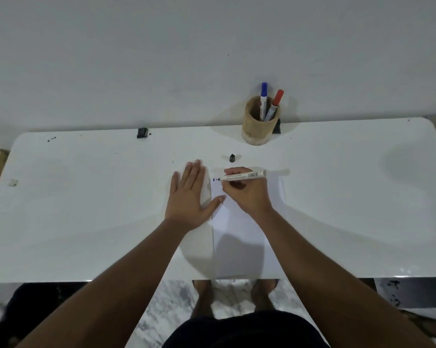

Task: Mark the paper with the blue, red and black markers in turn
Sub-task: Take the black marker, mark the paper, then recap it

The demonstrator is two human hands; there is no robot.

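Observation:
A white sheet of paper [239,237] lies on the white table [86,197]. My left hand [190,197] rests flat on its left edge, fingers spread. My right hand [244,190] grips an uncapped black marker [247,176], lying nearly level with its tip pointing left and touching the paper near its top. Small blue and red marks [215,179] show on the paper just left of the tip. A black cap [232,158] stands on the table beyond the paper. The blue marker [263,96] and the red marker [276,102] stand capped in a wooden cup [258,129].
The cup sits at the table's back edge against a white wall. A small black object [142,132] lies at the back edge to the left, and another dark item [277,126] is behind the cup. My feet show on the marble floor below the front edge.

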